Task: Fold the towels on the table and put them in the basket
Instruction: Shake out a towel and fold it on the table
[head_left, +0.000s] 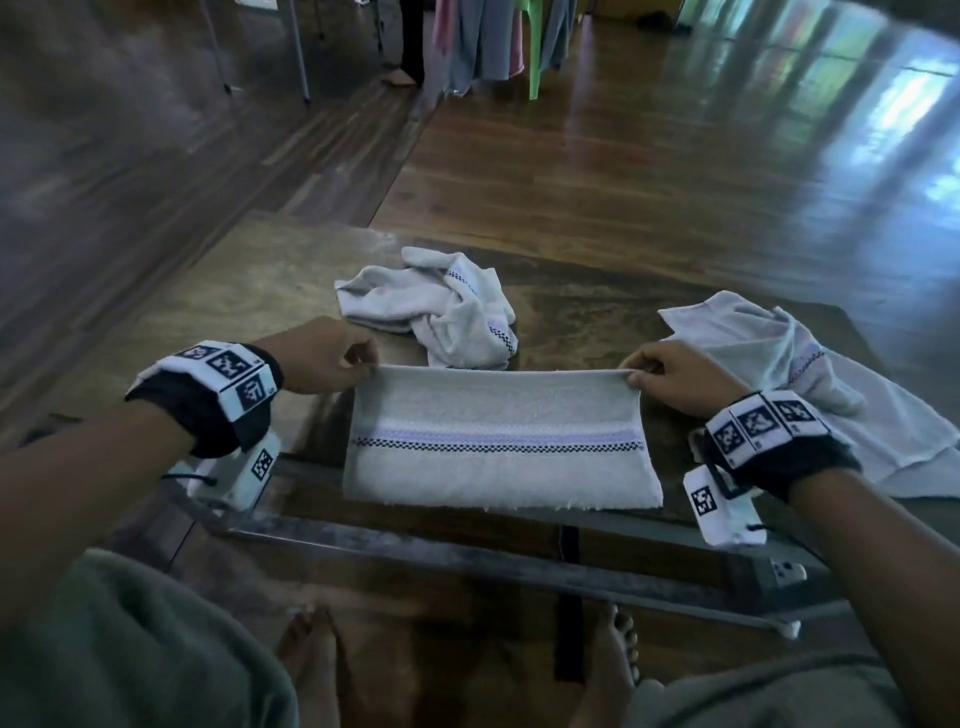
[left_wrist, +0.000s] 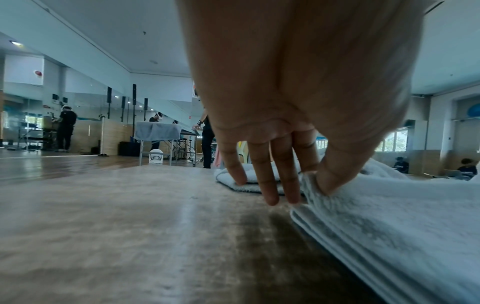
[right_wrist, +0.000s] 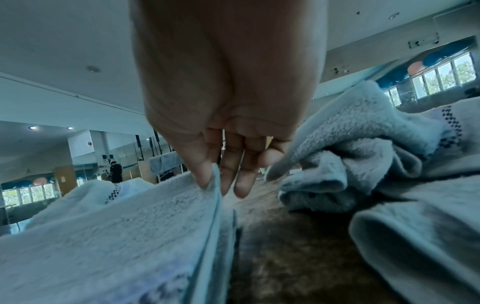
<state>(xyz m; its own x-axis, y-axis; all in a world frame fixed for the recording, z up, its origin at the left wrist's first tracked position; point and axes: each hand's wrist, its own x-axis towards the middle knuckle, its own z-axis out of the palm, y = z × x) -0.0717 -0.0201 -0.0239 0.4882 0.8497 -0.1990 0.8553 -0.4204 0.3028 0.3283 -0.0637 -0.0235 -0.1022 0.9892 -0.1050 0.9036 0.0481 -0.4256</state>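
A white towel (head_left: 498, 441) with a lilac and black checked stripe lies folded in layers near the front edge of the wooden table (head_left: 249, 291). My left hand (head_left: 363, 361) pinches its far left corner between thumb and forefinger. My right hand (head_left: 636, 371) pinches the far right corner the same way. The left wrist view has the thumb pressed on the towel (left_wrist: 389, 216) edge, with the other fingers (left_wrist: 270, 185) hanging straight. In the right wrist view the thumb and a finger hold the raised edge of the towel (right_wrist: 116, 226). No basket is in view.
A crumpled white towel (head_left: 436, 306) lies just beyond the folded one. Another loose towel (head_left: 810, 384) spreads over the table's right side, close to my right wrist. Bare table lies to the left. People and other tables stand far across the room.
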